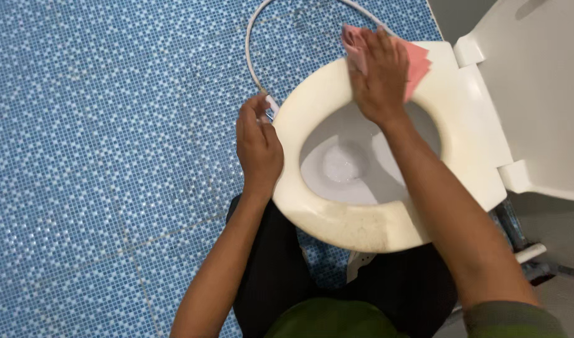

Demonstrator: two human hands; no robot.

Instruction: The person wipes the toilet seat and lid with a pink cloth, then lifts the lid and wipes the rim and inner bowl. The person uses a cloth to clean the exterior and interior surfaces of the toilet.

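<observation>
- Pink cloth (418,62), folded and flat, lies on the far part of the cream toilet seat (337,225), near the hinge side; most of it is under the palm, with one corner showing to the right.
- Right hand (377,72): palm down, fingers spread and pressed onto the cloth, not curled round it. Forearm reaches across the bowl opening from lower right.
- Left hand (258,144): closed on a small white sprayer head (272,103) at the seat's left outer edge, fingertips curled, wrist straight, arm coming up from below.
- White hose (252,56) loops from the sprayer head up across the floor.
- Seat is down, stained darker along the near rim; white bowl (340,166) inside it, water at the bottom.
- White lid (537,94) is raised at right.
- Floor (99,156): small blue mosaic tile.
- Dark trousers (280,275) at the bottom edge.
</observation>
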